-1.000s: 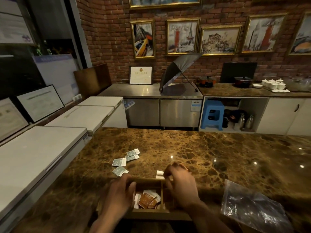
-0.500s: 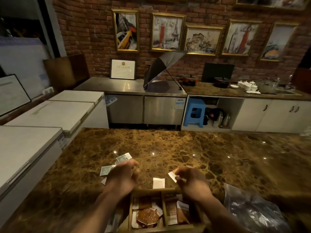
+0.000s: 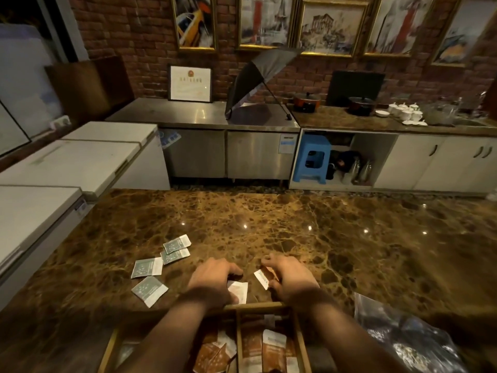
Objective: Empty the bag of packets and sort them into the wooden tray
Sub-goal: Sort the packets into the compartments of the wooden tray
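Both hands work just beyond the far rim of the wooden tray [image 3: 255, 306], where loose packets are within easy reach of the compartments. The right hand [image 3: 289, 275] pinches a white packet [image 3: 262, 278] by one end between thumb and fingers, tilted up off the marble counter [image 3: 322, 224], probably so it can be carried straight to its slot. The left hand [image 3: 212, 281] lies flat with fingers curled over another white packet [image 3: 239, 290] on the counter; whether it grips or only pins it, I cannot tell. Four green packets [image 3: 158, 267] lie grouped to the left, seemingly one kind waiting its turn. Brown packets [image 3: 258, 351] already fill two compartments. The clear bag [image 3: 403, 337] lies slack on the right, apparently emptied.
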Action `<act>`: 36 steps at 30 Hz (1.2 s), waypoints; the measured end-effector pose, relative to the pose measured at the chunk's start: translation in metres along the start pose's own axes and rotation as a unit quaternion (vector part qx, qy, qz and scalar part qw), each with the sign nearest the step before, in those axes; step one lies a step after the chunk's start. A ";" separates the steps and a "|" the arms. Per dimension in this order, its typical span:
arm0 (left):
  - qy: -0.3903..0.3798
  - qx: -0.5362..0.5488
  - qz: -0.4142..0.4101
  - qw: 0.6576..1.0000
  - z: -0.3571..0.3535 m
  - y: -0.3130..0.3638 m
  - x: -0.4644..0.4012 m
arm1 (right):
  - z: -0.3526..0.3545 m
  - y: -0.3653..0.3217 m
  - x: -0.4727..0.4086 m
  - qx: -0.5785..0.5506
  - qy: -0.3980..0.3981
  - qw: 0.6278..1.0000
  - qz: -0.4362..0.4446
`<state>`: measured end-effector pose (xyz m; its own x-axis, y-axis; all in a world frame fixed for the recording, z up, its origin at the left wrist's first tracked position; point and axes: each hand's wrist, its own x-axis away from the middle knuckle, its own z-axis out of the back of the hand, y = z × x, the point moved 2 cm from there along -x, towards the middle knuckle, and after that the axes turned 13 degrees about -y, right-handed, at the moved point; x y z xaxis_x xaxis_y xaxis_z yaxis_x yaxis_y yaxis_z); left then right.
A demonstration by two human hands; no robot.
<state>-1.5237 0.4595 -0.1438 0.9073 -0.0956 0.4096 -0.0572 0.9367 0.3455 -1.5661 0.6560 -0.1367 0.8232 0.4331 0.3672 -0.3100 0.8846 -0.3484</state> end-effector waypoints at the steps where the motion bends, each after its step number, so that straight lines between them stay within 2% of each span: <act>1: -0.001 -0.010 0.005 1.000 0.001 0.001 -0.002 | -0.001 0.000 -0.003 0.011 -0.020 1.000 0.010; 3: -0.001 -0.011 0.012 1.000 0.002 0.002 -0.002 | 0.000 0.000 -0.008 0.044 -0.038 0.998 0.029; 8: 0.057 0.061 0.036 0.996 0.000 -0.003 0.008 | 0.004 0.003 -0.008 0.062 0.014 0.997 0.041; 15: 0.091 0.103 0.058 0.989 -0.002 -0.009 0.025 | 0.007 0.010 0.011 -0.039 0.054 0.998 0.016; 18: 0.174 0.115 0.069 0.975 0.004 -0.006 0.035 | 0.012 0.008 0.026 -0.078 0.108 0.990 0.040; 21: 0.254 0.124 0.026 0.959 0.018 0.005 0.054 | 0.014 -0.001 0.045 -0.070 0.144 0.984 0.073; 25: 0.289 0.020 -0.048 0.956 0.012 0.012 0.091 | 0.012 -0.020 0.068 -0.067 0.125 0.988 0.059; 31: 0.264 -0.078 -0.122 0.954 -0.027 0.003 0.132 | -0.013 -0.033 0.097 -0.047 0.021 0.997 0.056; 36: 0.219 -0.097 -0.153 0.959 -0.045 -0.005 0.143 | -0.021 -0.037 0.111 0.042 0.045 0.994 0.092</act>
<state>-1.3752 0.4560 -0.1251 0.9598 -0.2645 -0.0946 0.2790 0.9365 0.2125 -1.4535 0.6676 -0.1008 0.7870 0.5747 0.2244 -0.4942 0.8049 -0.3284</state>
